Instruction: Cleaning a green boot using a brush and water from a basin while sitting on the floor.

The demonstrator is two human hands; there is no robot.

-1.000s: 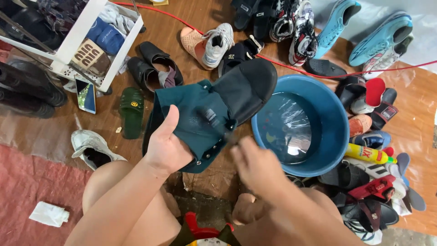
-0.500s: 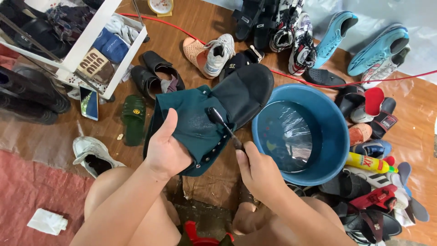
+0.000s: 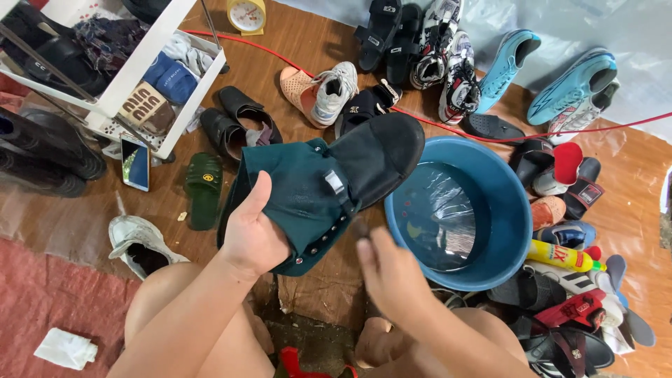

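My left hand (image 3: 252, 234) grips a dark green cap (image 3: 297, 185) by its crown, underside up, with the black brim (image 3: 381, 157) pointing toward a blue basin (image 3: 507, 203) that holds water. The cap's snap strap faces me. My right hand (image 3: 392, 276) is blurred just below the strap, fingers bunched near the cap's back edge. Whether those fingers hold something is unclear. My bare knees are below both hands.
Many shoes and sandals ring the basin at the back and right, with a yellow bottle (image 3: 560, 255) among them. A white shelf unit (image 3: 140, 77), a phone (image 3: 135, 162), a green slipper (image 3: 203, 189) and a white shoe (image 3: 140, 241) lie at the left. A red cord (image 3: 455, 129) crosses the floor.
My left hand kept its hold on the cap. My right hand drew back from the cap's strap toward me and is now blurred with motion.
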